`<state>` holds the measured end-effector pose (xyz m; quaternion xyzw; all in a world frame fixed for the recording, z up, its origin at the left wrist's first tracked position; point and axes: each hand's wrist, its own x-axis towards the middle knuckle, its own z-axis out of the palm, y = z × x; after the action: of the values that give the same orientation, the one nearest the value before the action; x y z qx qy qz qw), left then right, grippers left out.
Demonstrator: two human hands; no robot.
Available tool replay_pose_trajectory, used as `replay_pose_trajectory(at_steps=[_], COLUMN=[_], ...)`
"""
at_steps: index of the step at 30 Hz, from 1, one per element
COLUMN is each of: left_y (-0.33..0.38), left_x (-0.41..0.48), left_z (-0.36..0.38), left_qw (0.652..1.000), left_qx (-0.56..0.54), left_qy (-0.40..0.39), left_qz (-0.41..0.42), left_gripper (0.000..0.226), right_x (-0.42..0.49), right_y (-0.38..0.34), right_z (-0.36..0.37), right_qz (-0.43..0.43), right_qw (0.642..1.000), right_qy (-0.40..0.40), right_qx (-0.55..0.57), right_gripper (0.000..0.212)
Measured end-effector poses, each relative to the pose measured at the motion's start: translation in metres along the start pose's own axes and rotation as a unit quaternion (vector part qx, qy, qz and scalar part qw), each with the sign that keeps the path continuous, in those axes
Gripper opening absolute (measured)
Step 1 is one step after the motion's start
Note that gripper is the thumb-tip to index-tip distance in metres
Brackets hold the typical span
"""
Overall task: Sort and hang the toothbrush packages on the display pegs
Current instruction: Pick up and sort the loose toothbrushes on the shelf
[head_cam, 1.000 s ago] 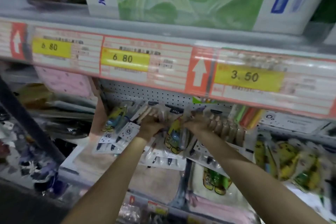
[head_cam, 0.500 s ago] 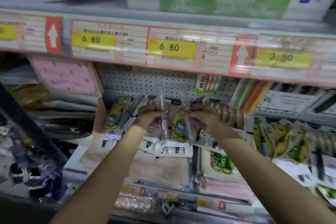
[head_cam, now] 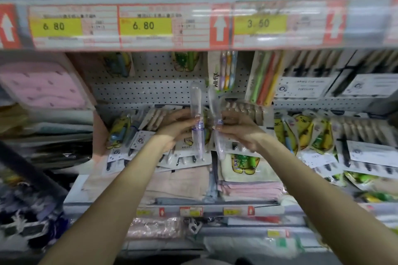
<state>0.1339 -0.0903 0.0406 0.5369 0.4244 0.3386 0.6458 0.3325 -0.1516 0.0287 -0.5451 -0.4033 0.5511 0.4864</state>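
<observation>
Left hand [head_cam: 177, 128]: fingers curled round 1 clear toothbrush pack [head_cam: 197, 101], held upright.
Right hand [head_cam: 241, 130]: grips a 2nd clear pack [head_cam: 212, 101], just beside the 1st.
Change: 1 s ago both hands were buried in the hung stock; now 2 packs are drawn out, 1 per hand.
Judgement: separated, not yet hung.
Behind the hands: pegboard [head_cam: 150, 92].

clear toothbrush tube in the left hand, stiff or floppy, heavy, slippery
Probably stiff: the clear toothbrush tube stands straight above the left hand without drooping. Likely light, as a pinch holds it. Its glossy plastic may be slippery.
</observation>
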Motion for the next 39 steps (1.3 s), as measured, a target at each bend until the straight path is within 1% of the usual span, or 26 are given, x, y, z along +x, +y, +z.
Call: replay_pose_trajectory(at_steps=[3, 4, 6, 8, 10, 11, 14, 17, 19, 21, 22, 25, 27, 28, 30, 31, 34, 35, 37, 38, 39], left_y=[0.001, 0.002, 0.002, 0.001, -0.002, -0.003, -0.01, -0.016, -0.021, -0.026, -0.029, -0.036, -0.039, -0.04, -0.042, -0.041, -0.039, -0.038, -0.035, -0.034, -0.033], left_x=[0.001, 0.0, -0.001, -0.003, -0.003, -0.004, -0.007, -0.015, -0.018, -0.018, -0.018, -0.021, -0.028, -0.031, -0.031, -0.031, -0.03, -0.029, -0.028, -0.025, -0.022], left_z=[0.021, 0.03, 0.049, 0.069, 0.097, 0.104, 0.15, 0.203, 0.235, 0.265, 0.284, 0.326, 0.35, 0.36, 0.376, 0.384, 0.402, 0.407, 0.415, 0.421, 0.426], left_qw=[0.999, 0.999, 0.998, 0.997, 0.996, 0.996, 0.996, 0.994, 0.995, 0.996, 0.996, 0.997, 0.996, 0.995, 0.992, 0.991, 0.989, 0.987, 0.984, 0.983, 0.984], left_qx=[0.008, 0.007, 0.014, 0.026, 0.036, 0.036, 0.029, 0.014, 0.013, 0.009, 0.009, -0.01, -0.018, -0.018, -0.008, 0.002, 0.022, 0.026, 0.029, 0.028, 0.028], left_qy=[-0.04, -0.051, -0.064, -0.076, -0.083, -0.081, -0.076, -0.078, -0.075, -0.067, -0.065, -0.067, -0.076, -0.089, -0.111, -0.118, -0.131, -0.144, -0.158, -0.16, -0.15], left_qz=[-0.007, -0.011, -0.018, -0.022, -0.026, -0.031, -0.037, -0.069, -0.064, -0.055, -0.053, -0.044, -0.048, -0.051, -0.065, -0.066, -0.063, -0.066, -0.082, -0.092, -0.093], left_gripper=[0.026, 0.027, 0.034, 0.04, 0.044, 0.043, 0.035, 0.041, 0.044, 0.044, 0.043, 0.045, 0.041, 0.045, 0.066, 0.068, 0.052, 0.055, 0.076, 0.082, 0.076], right_x=[-0.015, -0.022, -0.034, -0.047, -0.06, -0.062, -0.09, -0.114, -0.13, -0.148, -0.159, -0.182, -0.197, -0.204, -0.214, -0.219, -0.232, -0.235, -0.239, -0.241, -0.243], right_y=[0.0, -0.001, 0.0, 0.0, 0.003, 0.004, -0.003, -0.005, -0.003, 0.001, 0.003, 0.01, 0.016, 0.017, 0.022, 0.022, 0.018, 0.017, 0.014, 0.011, 0.008], right_z=[-0.02, -0.027, -0.043, -0.059, -0.084, -0.091, -0.123, -0.166, -0.197, -0.227, -0.244, -0.282, -0.305, -0.313, -0.329, -0.336, -0.354, -0.361, -0.373, -0.379, -0.384], right_qz=[-0.006, -0.01, -0.011, 0.0, -0.01, -0.026, -0.045, -0.05, -0.036, -0.013, -0.011, 0.0, 0.011, 0.012, 0.016, 0.016, 0.017, 0.018, 0.015, 0.017, 0.019], right_qw=[1.0, 0.999, 0.997, 0.997, 0.996, 0.995, 0.992, 0.989, 0.989, 0.988, 0.987, 0.987, 0.987, 0.985, 0.983, 0.983, 0.985, 0.986, 0.989, 0.989, 0.99], right_qy=[0.006, 0.004, 0.0, 0.006, 0.028, 0.036, 0.043, 0.015, 0.01, 0.019, 0.022, 0.019, 0.017, 0.02, 0.033, 0.041, 0.056, 0.064, 0.077, 0.079, 0.076], right_qx=[-0.026, -0.043, -0.071, -0.078, -0.084, -0.093, -0.112, -0.138, -0.143, -0.152, -0.157, -0.16, -0.162, -0.168, -0.178, -0.176, -0.161, -0.15, -0.129, -0.122, -0.119], right_gripper=[0.055, 0.053, 0.04, 0.031, 0.032, 0.034, 0.021, 0.03, 0.032, 0.045, 0.046, 0.031, 0.026, 0.023, 0.026, 0.029, 0.034, 0.037, 0.041, 0.041, 0.04])
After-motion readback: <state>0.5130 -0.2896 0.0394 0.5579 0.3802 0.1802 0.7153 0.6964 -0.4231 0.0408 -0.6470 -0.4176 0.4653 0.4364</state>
